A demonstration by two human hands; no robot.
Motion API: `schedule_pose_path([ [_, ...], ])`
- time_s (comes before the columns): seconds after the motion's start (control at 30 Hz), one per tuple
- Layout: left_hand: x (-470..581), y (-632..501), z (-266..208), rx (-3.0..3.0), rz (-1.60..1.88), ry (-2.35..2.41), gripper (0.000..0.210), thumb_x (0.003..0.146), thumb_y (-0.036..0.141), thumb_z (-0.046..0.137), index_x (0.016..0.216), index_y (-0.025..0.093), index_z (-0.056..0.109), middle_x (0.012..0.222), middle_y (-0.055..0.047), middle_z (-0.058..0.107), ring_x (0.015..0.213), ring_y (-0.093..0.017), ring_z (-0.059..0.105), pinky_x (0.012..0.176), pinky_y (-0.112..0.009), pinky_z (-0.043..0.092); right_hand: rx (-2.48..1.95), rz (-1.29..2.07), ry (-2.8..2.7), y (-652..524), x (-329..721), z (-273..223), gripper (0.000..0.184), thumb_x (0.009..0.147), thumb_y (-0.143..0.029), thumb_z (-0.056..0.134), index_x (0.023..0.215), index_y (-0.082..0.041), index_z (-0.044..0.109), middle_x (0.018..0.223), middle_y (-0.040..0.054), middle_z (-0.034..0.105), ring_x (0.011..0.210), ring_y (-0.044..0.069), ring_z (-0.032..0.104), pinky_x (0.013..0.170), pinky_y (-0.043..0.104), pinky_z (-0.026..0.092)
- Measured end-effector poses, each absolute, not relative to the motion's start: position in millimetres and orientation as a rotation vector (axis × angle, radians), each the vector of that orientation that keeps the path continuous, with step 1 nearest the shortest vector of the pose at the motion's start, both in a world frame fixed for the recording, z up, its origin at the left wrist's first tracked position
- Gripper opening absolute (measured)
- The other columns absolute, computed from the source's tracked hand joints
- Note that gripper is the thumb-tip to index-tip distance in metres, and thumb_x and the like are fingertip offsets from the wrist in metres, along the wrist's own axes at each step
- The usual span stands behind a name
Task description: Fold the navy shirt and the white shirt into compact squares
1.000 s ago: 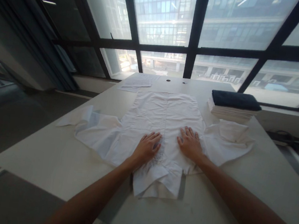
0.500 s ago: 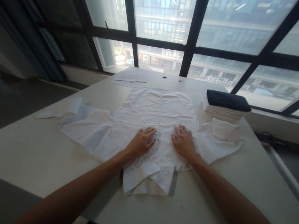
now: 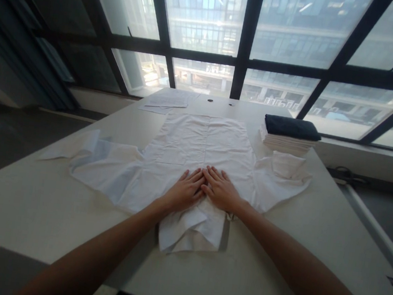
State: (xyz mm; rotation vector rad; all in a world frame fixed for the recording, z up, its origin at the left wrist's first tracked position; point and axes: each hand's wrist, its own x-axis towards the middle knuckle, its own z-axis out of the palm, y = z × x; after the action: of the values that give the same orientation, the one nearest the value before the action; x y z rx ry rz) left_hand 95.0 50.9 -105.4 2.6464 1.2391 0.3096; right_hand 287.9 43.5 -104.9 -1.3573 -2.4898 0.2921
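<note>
A white long-sleeved shirt (image 3: 226, 139) lies spread on the white table, its hem toward the window and its sleeves out to both sides. The collar end, with a loose hood-like flap (image 3: 190, 232), points toward me. My left hand (image 3: 185, 191) rests flat on the upper part of the shirt, fingers stretched out. Beside it my right hand (image 3: 220, 189) also lies flat, its fingertips touching those of the left at the centre line. Neither hand grips the fabric. Both hands cover part of the cloth near the collar.
On the table (image 3: 82, 219), a dark folded cloth (image 3: 291, 127) tops a stack of folded white cloths (image 3: 285, 142) at the back right. Paper sheets (image 3: 166, 99) lie at the back left, and a small dark disc (image 3: 210, 100) sits near the far edge. Windows stand behind.
My right hand has slid left across the shirt until it meets my left hand. The left hand stays at about the same place on the cloth. The view has shifted slightly.
</note>
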Motion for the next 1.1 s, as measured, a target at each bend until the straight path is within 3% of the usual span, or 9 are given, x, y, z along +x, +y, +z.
schedule_pose_path([
  [0.27,91.4,52.8,-105.0,2.715,0.206,1.274,0.056,0.105,0.042,0.034,0.158,0.025,0.035,0.166,-0.004,0.027,0.155,-0.022,0.019,0.126,-0.048,0.016,-1.815,0.129,-2.318,70.5,333.8,-108.3,0.060,0.106,-0.046,0.032,0.158,-0.016,0.035,0.167,0.0137,0.025,0.154,0.028,0.020,0.123,0.052,0.017],
  [0.47,91.0,53.3,-106.8,2.692,0.213,1.284,0.056,0.105,0.044,0.035,0.157,0.024,0.038,0.167,-0.003,0.026,0.156,-0.025,0.016,0.126,-0.049,0.016,-2.032,-0.002,-2.091,85.0,356.8,-112.8,0.057,0.104,-0.037,0.037,0.154,-0.009,0.043,0.162,0.0197,0.033,0.151,0.030,0.027,0.122,0.047,0.020],
  [0.63,91.8,55.4,-111.4,2.687,0.274,1.312,0.059,0.103,0.036,0.034,0.159,0.017,0.031,0.165,-0.009,0.029,0.155,-0.022,0.021,0.126,-0.046,0.018,-1.834,0.074,-2.160,65.3,318.9,-109.7,0.056,0.102,-0.026,0.035,0.154,-0.005,0.040,0.164,0.0185,0.031,0.154,0.027,0.021,0.123,0.046,0.018],
  [0.8,92.5,55.8,-116.4,2.750,0.264,1.314,0.059,0.102,0.024,0.026,0.159,0.008,0.028,0.165,-0.015,0.028,0.155,-0.020,0.020,0.125,-0.045,0.020,-1.427,0.213,-2.441,43.2,276.2,-110.1,0.062,0.101,-0.027,0.035,0.158,-0.004,0.031,0.164,0.0174,0.029,0.154,0.024,0.020,0.125,0.044,0.018],
  [0.93,92.8,53.9,-116.6,2.798,0.256,1.322,0.059,0.102,0.023,0.026,0.159,0.008,0.028,0.165,-0.014,0.028,0.155,-0.021,0.019,0.125,-0.045,0.020,-1.460,0.195,-2.464,40.5,275.1,-110.0,0.064,0.102,-0.034,0.036,0.159,-0.004,0.030,0.165,0.0162,0.027,0.154,0.026,0.020,0.125,0.047,0.016],
  [1.1,93.7,51.9,-111.7,2.791,0.198,1.357,0.058,0.104,0.027,0.027,0.158,0.007,0.030,0.165,-0.015,0.027,0.155,-0.023,0.020,0.125,-0.048,0.020,-1.531,0.185,-2.456,43.8,285.1,-107.9,0.062,0.104,-0.041,0.035,0.159,-0.013,0.033,0.166,0.0128,0.026,0.155,0.026,0.019,0.124,0.050,0.015],
])
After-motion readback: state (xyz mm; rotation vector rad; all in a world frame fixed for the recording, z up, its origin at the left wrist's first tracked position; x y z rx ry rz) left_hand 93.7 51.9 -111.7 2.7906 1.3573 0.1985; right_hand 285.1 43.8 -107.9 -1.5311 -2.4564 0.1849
